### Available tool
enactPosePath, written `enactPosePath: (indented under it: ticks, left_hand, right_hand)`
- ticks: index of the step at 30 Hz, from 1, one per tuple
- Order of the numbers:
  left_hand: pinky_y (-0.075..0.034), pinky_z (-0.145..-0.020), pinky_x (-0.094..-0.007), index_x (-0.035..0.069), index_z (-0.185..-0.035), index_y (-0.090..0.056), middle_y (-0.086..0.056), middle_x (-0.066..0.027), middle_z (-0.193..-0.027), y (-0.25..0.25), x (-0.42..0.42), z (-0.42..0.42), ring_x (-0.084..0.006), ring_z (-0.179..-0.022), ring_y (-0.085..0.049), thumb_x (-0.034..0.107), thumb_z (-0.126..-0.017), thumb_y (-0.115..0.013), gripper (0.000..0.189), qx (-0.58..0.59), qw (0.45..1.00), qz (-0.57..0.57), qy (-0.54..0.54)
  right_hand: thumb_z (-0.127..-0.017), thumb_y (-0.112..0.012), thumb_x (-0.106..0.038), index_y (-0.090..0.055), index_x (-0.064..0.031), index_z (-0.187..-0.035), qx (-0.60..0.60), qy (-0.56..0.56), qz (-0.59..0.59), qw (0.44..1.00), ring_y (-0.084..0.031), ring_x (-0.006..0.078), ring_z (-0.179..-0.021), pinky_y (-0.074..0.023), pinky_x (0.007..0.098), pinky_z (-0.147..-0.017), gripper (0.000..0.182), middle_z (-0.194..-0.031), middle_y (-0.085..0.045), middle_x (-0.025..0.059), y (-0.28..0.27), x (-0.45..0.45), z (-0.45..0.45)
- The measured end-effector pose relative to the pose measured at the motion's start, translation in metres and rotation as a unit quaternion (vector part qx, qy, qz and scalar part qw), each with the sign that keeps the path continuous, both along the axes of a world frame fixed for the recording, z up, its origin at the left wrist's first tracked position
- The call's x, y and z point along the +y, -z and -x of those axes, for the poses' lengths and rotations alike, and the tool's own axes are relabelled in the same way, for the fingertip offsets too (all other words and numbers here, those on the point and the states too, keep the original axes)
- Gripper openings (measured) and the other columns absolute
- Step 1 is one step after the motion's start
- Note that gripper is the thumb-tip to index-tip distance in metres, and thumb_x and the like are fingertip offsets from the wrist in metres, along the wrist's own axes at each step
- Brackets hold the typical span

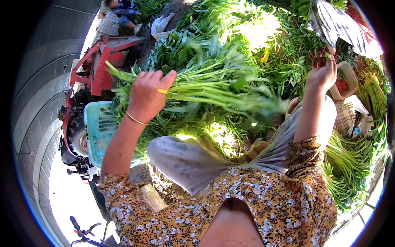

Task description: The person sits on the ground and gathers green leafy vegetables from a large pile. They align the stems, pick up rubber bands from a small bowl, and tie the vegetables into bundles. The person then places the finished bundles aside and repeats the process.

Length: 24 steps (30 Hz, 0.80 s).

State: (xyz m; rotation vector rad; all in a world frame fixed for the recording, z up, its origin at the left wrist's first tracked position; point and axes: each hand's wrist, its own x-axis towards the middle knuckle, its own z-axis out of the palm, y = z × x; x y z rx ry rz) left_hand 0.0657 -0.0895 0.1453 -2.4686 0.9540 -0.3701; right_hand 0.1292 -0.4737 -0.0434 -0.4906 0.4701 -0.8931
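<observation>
My left hand (151, 94) grips a bunch of long-stemmed leafy greens (203, 89) near one end; the leafy end points right and is blurred. A yellow band (162, 91) shows at that hand. Raised at the upper right, my right hand (322, 72) has curled fingers near a small green leaf piece; whether it holds this is unclear. Close to it stands a pale plastic container (345, 81) with small red things inside. A large heap of loose greens (182, 49) lies before me, beyond my bent knees. Tied bundles of greens (342, 154) rest on the right.
A turquoise plastic basket (100, 132) is at my left, beside a red machine (101, 66) with a tyre (80, 137). Another person (123, 14) sits at the top left; a person in a striped garment (336, 24) is at the top right. Checked cloth (345, 115) lies near my right knee.
</observation>
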Motion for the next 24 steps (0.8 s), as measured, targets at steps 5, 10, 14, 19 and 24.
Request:
enactPosePath:
  ticks: [5,10,14,19,24]
  left_hand:
    - [-0.041,-0.067,-0.0323,0.014,-0.099,-0.058,-0.047,-0.0028,-0.069,-0.022,0.012,-0.01,-0.0196,-0.068,-0.051,0.011,-0.075,-0.057,0.024,-0.069,0.987,-0.094,0.108]
    - [-0.04,-0.069,-0.0327,0.013,-0.102,-0.057,-0.049,-0.0037,-0.072,-0.026,0.011,-0.019,-0.0197,-0.07,-0.051,0.01,-0.075,-0.056,0.027,-0.078,0.984,-0.114,0.114]
    - [-0.042,-0.073,-0.0347,0.009,-0.103,-0.057,-0.053,-0.0062,-0.076,-0.022,0.001,-0.019,-0.0221,-0.073,-0.054,0.003,-0.071,-0.054,0.032,-0.054,0.988,-0.103,0.098]
    - [-0.042,-0.073,-0.0339,0.006,-0.105,-0.056,-0.054,-0.0057,-0.075,-0.015,-0.009,-0.015,-0.0219,-0.073,-0.054,0.002,-0.072,-0.054,0.033,-0.046,0.989,-0.079,0.117]
    - [-0.042,-0.074,-0.0328,0.005,-0.109,-0.053,-0.055,-0.0061,-0.076,-0.01,-0.004,-0.01,-0.0219,-0.073,-0.055,0.001,-0.073,-0.053,0.036,-0.04,0.992,-0.068,0.101]
  right_hand:
    - [-0.077,-0.064,-0.003,-0.061,-0.0053,-0.089,0.07,-0.145,0.048,0.986,-0.057,0.0127,-0.071,-0.0467,0.0258,-0.068,0.013,-0.078,-0.062,0.0037,-0.015,0.042,0.005]
    - [-0.077,-0.067,-0.006,-0.064,-0.0051,-0.086,-0.02,-0.364,0.287,0.886,-0.056,0.0124,-0.072,-0.0466,0.027,-0.069,0.01,-0.08,-0.063,0.0019,-0.015,0.12,0.033]
    - [-0.072,-0.066,-0.005,-0.063,-0.0082,-0.087,-0.118,-0.176,0.639,0.74,-0.056,0.0219,-0.08,-0.048,0.0321,-0.071,0.016,-0.086,-0.06,0.0061,-0.022,0.158,0.043]
    - [-0.07,-0.064,-0.003,-0.061,-0.0082,-0.084,-0.133,-0.136,0.688,0.701,-0.056,0.0245,-0.075,-0.048,0.0336,-0.067,0.015,-0.081,-0.058,0.0065,-0.018,0.16,0.031]
    - [-0.07,-0.062,0.004,-0.06,-0.0066,-0.081,-0.032,-0.144,0.493,0.858,-0.057,0.0225,-0.084,-0.0461,0.0305,-0.07,0.015,-0.088,-0.057,0.0067,-0.007,0.138,0.013]
